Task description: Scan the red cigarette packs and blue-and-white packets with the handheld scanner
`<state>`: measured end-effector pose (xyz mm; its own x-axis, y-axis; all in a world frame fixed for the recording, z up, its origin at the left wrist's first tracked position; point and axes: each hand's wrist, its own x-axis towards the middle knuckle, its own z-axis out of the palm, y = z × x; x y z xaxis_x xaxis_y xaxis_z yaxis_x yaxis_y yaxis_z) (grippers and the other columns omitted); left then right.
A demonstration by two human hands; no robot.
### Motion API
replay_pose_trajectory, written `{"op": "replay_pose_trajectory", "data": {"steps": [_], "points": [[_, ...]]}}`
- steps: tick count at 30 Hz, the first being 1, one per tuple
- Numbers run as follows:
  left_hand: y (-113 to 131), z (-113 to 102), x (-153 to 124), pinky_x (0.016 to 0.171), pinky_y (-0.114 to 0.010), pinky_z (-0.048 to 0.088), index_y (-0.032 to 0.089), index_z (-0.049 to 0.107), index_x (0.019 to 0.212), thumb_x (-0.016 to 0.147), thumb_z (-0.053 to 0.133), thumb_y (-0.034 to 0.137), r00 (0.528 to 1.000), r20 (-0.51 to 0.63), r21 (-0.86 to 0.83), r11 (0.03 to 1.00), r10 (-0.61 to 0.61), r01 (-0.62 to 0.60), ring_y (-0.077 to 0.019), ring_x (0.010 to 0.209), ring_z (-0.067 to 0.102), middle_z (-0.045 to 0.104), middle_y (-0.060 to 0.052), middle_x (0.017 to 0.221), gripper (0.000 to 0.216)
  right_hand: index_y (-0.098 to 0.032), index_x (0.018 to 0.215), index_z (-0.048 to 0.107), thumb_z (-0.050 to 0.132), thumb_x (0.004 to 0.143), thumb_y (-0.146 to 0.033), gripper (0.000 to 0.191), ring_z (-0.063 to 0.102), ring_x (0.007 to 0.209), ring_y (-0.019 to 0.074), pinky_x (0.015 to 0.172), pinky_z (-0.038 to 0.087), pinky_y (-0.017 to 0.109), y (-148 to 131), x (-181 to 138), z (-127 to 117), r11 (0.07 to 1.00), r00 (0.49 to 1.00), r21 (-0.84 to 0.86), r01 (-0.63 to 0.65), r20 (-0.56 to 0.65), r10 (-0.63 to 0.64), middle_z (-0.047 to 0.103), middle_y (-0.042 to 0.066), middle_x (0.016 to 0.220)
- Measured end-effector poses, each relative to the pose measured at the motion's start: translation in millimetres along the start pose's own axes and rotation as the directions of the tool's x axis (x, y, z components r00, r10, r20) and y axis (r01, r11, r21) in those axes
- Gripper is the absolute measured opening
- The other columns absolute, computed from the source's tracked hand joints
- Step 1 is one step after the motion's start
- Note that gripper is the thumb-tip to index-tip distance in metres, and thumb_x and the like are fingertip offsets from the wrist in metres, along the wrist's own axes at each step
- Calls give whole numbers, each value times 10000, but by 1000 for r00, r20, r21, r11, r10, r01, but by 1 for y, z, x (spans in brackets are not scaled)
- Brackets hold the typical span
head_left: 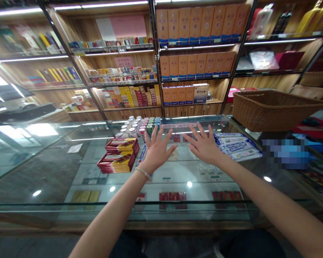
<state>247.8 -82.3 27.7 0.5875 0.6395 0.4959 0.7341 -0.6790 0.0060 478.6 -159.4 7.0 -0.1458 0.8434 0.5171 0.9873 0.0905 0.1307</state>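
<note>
Both of my hands reach out over the glass counter [177,172], palms down and fingers spread. My left hand [157,150], with a beaded bracelet at the wrist, holds nothing. To its left sit two stacks of red and yellow chocolate packs [118,156]. Behind it stand several small bottles or cans with white, pink and green tops [138,125]. A blue and white packet [141,154] shows partly beside the left wrist, mostly hidden. My right hand [203,145] is empty too. Just right of it lie blue and white toothpaste-like boxes [237,146].
A brown wicker basket [274,107] rests at the counter's right end, near a blurred blue patch [288,153]. A small paper [75,148] lies at left. Beyond are shelves with orange boxes [199,25] and cigarette-like packs [129,96].
</note>
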Motion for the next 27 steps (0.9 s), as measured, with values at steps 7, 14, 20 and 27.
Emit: {"op": "replay_pose_trajectory", "data": {"steps": [7,14,20,27], "points": [[-2,11,-8,1265,-725,19,263,494,1577,1021,491,571,1000,-10,1,1000,-3,3,-395,1612,200,315,-157,1724,635,-376,1589,461,411,1071,-435,523,217,1601,374,1238,101,720,0,-6,9,1000,1000,5,-20,18,20,306,86,1740],[-1,16,-12,1264,-721,12,284,479,1586,1020,487,572,1000,6,-16,1000,27,-27,-392,1606,215,330,-144,1720,636,-367,1601,443,412,1073,-441,534,189,1611,377,1242,79,712,-3,-17,10,999,997,14,-41,71,40,280,98,1748],[2,19,-15,1261,-722,12,275,477,1588,1023,493,565,999,30,-18,999,44,-43,-393,1610,207,330,-155,1719,636,-361,1600,444,405,1076,-441,532,153,1624,368,1254,63,705,-6,-24,9,998,991,33,-45,126,40,269,90,1753],[3,18,-10,1257,-728,34,274,485,1580,1023,469,573,999,38,-25,999,22,-21,-398,1611,201,309,-158,1726,633,-341,1588,467,358,1081,-463,533,181,1617,379,1245,82,729,2,-18,-3,998,991,46,-43,133,36,277,105,1748]]}}
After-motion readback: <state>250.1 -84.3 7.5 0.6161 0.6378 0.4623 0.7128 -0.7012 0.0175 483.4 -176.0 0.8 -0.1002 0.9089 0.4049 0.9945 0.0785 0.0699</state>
